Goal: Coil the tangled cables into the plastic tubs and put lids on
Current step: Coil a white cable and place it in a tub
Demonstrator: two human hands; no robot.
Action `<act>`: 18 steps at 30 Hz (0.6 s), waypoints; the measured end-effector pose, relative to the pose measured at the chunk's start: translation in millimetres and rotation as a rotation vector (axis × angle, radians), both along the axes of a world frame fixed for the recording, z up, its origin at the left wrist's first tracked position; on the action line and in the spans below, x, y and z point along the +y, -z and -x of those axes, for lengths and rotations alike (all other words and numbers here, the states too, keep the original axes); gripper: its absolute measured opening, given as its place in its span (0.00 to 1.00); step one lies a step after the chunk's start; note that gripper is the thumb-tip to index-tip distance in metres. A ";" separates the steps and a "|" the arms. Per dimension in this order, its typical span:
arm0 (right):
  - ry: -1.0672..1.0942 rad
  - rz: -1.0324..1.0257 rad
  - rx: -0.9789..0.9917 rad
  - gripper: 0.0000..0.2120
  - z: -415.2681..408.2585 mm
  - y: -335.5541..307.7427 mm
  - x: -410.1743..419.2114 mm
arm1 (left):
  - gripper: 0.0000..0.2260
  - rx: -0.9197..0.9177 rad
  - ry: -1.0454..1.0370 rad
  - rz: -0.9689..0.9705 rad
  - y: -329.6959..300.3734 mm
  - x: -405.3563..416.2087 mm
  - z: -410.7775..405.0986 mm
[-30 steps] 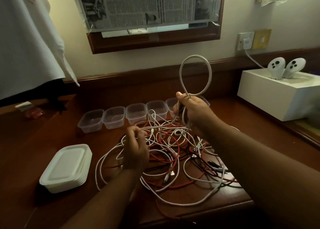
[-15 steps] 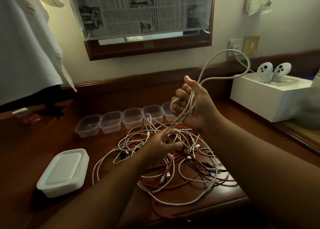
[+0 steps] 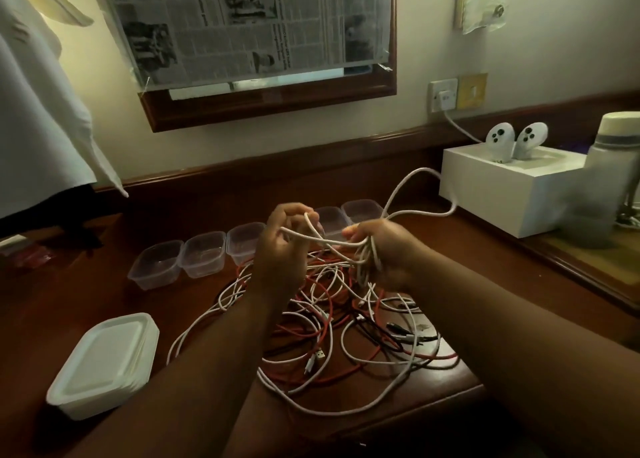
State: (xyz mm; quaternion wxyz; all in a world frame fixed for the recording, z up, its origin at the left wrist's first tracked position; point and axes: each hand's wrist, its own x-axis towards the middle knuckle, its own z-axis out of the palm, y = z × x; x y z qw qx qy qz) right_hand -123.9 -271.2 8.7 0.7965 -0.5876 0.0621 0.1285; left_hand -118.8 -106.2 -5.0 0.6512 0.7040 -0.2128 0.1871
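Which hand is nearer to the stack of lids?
Left. The left hand is raised over the tangle, up and to the right of the stack of lids, gripping a white cable. The right hand lies farther right, holding the same cable's loops.

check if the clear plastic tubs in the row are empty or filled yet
Empty, where visible. The clear plastic tubs left of the hands show bare bottoms, no lids; those behind the hands are partly hidden.
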 end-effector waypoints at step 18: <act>-0.665 0.870 -0.242 0.10 59.5 -14.1 19.8 | 0.03 0.122 0.399 -0.854 -85.3 47.1 91.7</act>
